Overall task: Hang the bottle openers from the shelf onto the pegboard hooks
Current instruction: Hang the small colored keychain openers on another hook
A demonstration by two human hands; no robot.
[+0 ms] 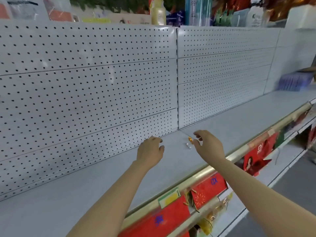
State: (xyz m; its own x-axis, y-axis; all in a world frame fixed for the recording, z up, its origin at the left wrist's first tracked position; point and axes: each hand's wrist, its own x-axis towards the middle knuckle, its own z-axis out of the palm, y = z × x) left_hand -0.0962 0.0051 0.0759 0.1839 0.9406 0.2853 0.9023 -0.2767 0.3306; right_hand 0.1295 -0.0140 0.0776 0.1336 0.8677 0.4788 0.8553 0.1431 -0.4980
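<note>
I see both hands over the shelf (222, 120), left hand (150, 152) and right hand (209, 145) loosely spread, holding nothing. Two small bottle openers (189, 142) lie between them, near the pegboard (89, 86).

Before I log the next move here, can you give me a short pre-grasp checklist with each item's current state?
1. Left hand free: ok, holds nothing.
2. Right hand free: ok, fingers spread above the shelf.
3. Items within reach: ok, orange piece and silver piece lie between the hands.
4. Items are bottle openers: cannot tell, too small.
5. Hooks on pegboard: not ok, none visible.
</note>
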